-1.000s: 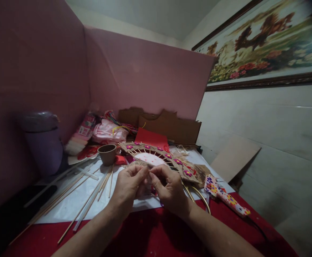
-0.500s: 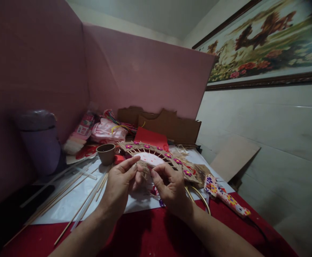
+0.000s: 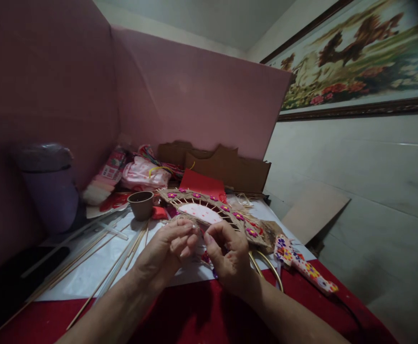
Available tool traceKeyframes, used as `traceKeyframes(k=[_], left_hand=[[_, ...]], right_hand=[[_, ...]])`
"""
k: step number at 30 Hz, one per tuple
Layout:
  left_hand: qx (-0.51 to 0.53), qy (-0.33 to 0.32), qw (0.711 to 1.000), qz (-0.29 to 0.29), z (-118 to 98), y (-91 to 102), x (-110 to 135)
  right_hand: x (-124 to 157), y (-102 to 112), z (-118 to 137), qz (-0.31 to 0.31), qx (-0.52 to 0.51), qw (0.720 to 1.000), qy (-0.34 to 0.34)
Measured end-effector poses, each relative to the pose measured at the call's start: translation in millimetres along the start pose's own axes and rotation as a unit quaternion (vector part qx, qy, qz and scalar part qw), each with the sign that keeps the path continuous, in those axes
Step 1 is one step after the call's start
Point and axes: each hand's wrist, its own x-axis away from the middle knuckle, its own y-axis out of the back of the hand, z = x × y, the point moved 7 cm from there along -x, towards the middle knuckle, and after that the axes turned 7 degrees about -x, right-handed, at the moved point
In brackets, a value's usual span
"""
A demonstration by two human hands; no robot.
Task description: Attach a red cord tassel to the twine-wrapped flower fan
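Left hand (image 3: 167, 241): bare; I log slender fingers with rounded tips, nail detail too small for me to read.
Right hand (image 3: 230, 255): bare; I can make out a thumb (image 3: 214, 251) with a rounded end and bent-joint creasing too dim to trace.
Left wrist (image 3: 140, 274): bare, narrower than the arm behind it.
Right wrist (image 3: 257, 289): bare, smooth in outline on my feed.
Left forearm (image 3: 110, 306): uncovered, broadening to my lower frame edge.
Right forearm (image 3: 294, 313): uncovered, same taper.
Upper arms: outside my view.
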Motion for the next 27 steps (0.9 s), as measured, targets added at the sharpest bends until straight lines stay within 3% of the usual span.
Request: traceKeyframes(k=[17, 27], left_hand=[[-0.001, 0.015, 0.999, -0.034, 5.0, 5.5, 0.2], [-0.027, 0.019, 0.999, -0.018, 7.4, 1.4, 1.6]], right_hand=[[-0.7, -0.2, 4.3, -0.001, 0.004, 1.000, 0.011], [-1.4, -0.3, 3.6, 0.000, 0.002, 1.000, 0.014]])
